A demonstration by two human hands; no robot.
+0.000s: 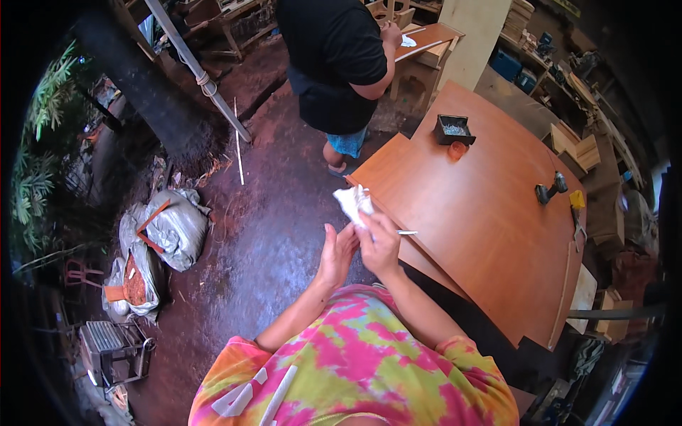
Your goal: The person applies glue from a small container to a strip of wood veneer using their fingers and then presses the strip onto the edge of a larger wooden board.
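A crumpled white cloth (352,203) is gripped in my right hand (379,245), in front of my chest and beside the edge of a brown wooden panel (490,206). The tip of a thin, pale, pen-like thing (407,232) sticks out on the right of the same hand; what it is I cannot make out. My left hand (337,255) is open, thumb up and fingers stretched toward the right hand. Its fingertips are partly hidden by the right hand, so whether they touch the cloth I cannot tell.
On the panel are a black box of screws (453,130), an orange cup (457,150), a cordless drill (551,188) and a yellow-handled tool (576,200). A person in black (334,64) stands ahead at another workpiece. Sacks (177,227) and a metal-framed machine (114,348) stand left.
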